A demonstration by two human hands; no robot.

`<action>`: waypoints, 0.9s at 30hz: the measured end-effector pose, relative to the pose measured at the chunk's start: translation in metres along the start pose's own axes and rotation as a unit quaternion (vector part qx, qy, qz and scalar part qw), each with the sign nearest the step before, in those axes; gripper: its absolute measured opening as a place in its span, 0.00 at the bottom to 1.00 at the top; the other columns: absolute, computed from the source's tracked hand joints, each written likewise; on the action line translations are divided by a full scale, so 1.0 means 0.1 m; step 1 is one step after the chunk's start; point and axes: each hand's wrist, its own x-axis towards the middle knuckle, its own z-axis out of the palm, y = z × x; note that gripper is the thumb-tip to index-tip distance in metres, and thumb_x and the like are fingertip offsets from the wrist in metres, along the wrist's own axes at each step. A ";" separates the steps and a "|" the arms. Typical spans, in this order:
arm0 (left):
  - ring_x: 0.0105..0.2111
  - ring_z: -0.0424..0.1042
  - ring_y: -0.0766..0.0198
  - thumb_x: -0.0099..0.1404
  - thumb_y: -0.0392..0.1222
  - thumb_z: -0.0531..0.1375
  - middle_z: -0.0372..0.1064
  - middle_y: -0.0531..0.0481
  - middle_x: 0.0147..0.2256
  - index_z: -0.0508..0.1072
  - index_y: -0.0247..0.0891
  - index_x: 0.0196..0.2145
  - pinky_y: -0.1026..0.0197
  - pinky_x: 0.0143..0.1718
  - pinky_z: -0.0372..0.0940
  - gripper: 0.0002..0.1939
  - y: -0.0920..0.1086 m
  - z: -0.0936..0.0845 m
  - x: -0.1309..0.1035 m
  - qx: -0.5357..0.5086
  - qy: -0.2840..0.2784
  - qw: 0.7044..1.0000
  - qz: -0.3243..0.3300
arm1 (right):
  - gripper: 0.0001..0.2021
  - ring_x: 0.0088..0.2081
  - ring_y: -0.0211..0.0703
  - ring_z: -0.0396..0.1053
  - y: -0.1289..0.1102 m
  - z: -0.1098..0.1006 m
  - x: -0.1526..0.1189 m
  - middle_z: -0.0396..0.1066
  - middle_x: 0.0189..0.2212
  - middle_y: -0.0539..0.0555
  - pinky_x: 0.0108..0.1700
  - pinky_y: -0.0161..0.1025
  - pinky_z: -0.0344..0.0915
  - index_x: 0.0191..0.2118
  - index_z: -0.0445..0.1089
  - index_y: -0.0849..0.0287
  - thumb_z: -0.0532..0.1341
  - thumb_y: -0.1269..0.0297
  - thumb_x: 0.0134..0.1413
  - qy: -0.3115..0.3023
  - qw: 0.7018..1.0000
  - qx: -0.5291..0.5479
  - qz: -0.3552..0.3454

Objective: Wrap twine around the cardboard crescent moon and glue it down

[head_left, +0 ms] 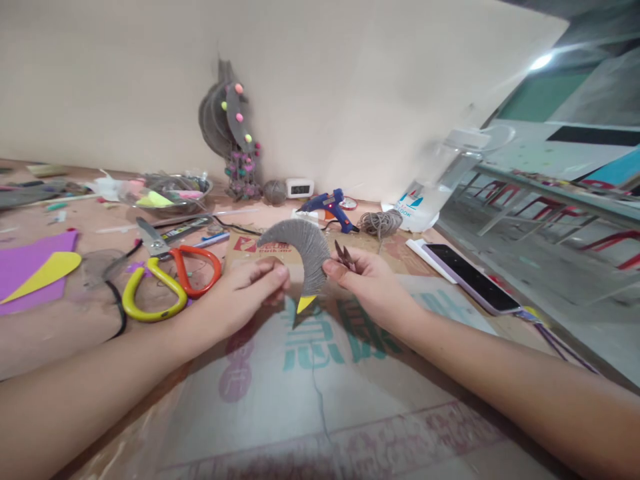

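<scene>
A crescent wound with grey yarn (pixel 313 250) has a bare yellow tip pointing down. My right hand (pixel 363 280) pinches its right edge between thumb and fingers, and small dark pointed blades (pixel 345 257) stick up from the same hand. Left of the crescent, my left hand (pixel 267 280) is closed, thumb against the fingers; what it holds, if anything, is too small to make out. A thin grey strand (pixel 320 400) runs down over the printed cardboard sheet (pixel 240 427) beneath the hands.
Large scissors (pixel 155 287) with yellow and orange handles lie at left, near purple foam (pixel 30 267). Behind are a blue glue gun (pixel 330 207), a grey yarn bundle (pixel 380 223) and a clear bowl (pixel 167 200). A phone (pixel 470 277) and a plastic jug (pixel 435 173) stand right.
</scene>
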 end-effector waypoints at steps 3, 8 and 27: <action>0.21 0.57 0.70 0.65 0.46 0.47 0.56 0.56 0.20 0.59 0.39 0.22 0.67 0.23 0.54 0.16 -0.04 -0.01 0.03 -0.014 0.082 0.996 -0.006 | 0.10 0.22 0.32 0.49 -0.01 0.00 -0.01 0.53 0.20 0.45 0.26 0.32 0.49 0.26 0.63 0.60 0.59 0.58 0.49 0.003 1.000 0.024 0.001; 0.24 0.61 0.69 0.63 0.46 0.50 0.61 0.55 0.23 0.69 0.39 0.30 0.67 0.26 0.57 0.12 -0.01 -0.01 0.03 -0.002 0.059 0.998 0.014 | 0.08 0.26 0.33 0.55 -0.02 0.01 -0.03 0.59 0.23 0.47 0.31 0.33 0.54 0.28 0.65 0.60 0.58 0.61 0.51 -0.032 0.999 0.032 -0.003; 0.27 0.62 0.68 0.61 0.48 0.54 0.62 0.57 0.24 0.67 0.39 0.25 0.65 0.29 0.56 0.12 0.12 0.03 -0.06 0.235 -0.033 0.970 0.056 | 0.04 0.21 0.30 0.53 -0.13 0.09 -0.15 0.57 0.19 0.45 0.23 0.30 0.51 0.26 0.63 0.60 0.58 0.69 0.50 0.072 0.979 -0.143 -0.128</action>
